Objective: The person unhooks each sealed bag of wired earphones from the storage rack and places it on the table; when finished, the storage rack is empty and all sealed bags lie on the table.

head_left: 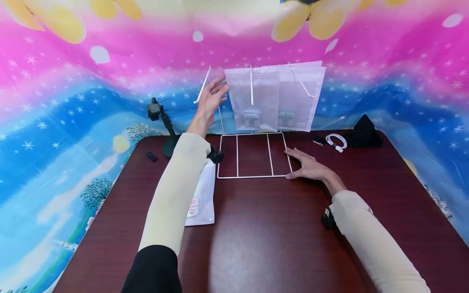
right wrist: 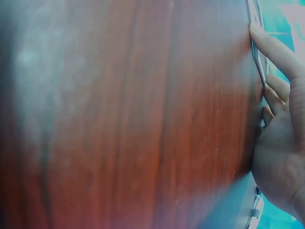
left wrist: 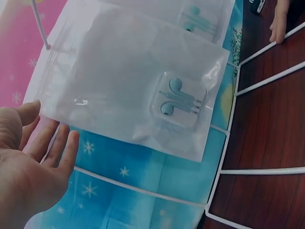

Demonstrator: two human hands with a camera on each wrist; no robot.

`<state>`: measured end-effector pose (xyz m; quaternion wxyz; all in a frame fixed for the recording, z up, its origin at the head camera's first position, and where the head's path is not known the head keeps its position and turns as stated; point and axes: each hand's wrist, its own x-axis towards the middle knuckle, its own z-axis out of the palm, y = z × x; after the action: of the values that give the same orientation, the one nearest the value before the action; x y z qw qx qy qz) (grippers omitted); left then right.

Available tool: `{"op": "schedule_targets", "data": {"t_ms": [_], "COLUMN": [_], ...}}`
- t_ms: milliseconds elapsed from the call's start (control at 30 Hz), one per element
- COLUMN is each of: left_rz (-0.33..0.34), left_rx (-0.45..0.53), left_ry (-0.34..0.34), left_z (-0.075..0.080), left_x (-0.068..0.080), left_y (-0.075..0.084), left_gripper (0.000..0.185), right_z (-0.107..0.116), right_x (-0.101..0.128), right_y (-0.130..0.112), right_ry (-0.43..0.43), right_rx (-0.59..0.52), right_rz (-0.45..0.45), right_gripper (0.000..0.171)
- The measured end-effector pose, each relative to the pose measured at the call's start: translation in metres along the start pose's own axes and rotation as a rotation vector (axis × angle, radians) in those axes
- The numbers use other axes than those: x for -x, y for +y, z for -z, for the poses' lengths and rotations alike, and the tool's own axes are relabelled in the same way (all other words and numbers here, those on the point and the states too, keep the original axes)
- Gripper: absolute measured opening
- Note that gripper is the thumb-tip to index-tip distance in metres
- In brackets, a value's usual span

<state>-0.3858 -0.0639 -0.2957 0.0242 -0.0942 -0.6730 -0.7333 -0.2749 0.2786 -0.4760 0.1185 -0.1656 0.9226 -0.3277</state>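
Note:
A white wire rack point(head_left: 253, 177) stands on the table, its hooks sticking out toward me. On them hang clear zip bags; the nearer bag point(left wrist: 119, 71) contains earphones point(left wrist: 178, 98) in a square case, and another bag point(head_left: 302, 97) hangs to its right. My left hand point(head_left: 212, 99) is raised at the left edge of the nearer bag, beside the left hook point(head_left: 203, 84), fingers loosely extended; whether they touch the bag I cannot tell. My right hand point(head_left: 309, 165) rests at the front right corner of the rack's base, thumb and fingers spread and touching the wire.
Another bag point(head_left: 205, 195) with a pinkish item lies on the table, partly under my left forearm. A black stand point(head_left: 165, 122) and a small black object point(head_left: 151, 156) are at left. A coiled white cable point(head_left: 336, 142) and a black pouch point(head_left: 364, 132) lie at back right.

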Motion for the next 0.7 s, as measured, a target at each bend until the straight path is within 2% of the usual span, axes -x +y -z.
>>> {"op": "schedule_targets", "data": {"t_ms": [133, 367, 567, 700], "left_rz": [-0.018, 0.023, 0.041, 0.023], "left_rx": [-0.01, -0.058, -0.041, -0.046], "left_ry": [0.019, 0.001, -0.026, -0.039], "left_z": [-0.002, -0.004, -0.005, -0.002], "left_x": [0.001, 0.003, 0.009, 0.017], "left_y": [0.001, 0.001, 0.003, 0.002], "left_gripper": [0.047, 0.049, 0.034, 0.027], "right_z": [-0.001, 0.0, 0.0, 0.0], "right_x": [-0.002, 0.002, 0.003, 0.003], "right_y": [-0.001, 0.002, 0.002, -0.001], "right_ry": [0.0, -0.004, 0.004, 0.002], "right_rx": [-0.01, 0.005, 0.008, 0.009], "right_rz": [0.009, 0.001, -0.003, 0.007], "right_gripper": [0.1, 0.101, 0.101, 0.1]}}
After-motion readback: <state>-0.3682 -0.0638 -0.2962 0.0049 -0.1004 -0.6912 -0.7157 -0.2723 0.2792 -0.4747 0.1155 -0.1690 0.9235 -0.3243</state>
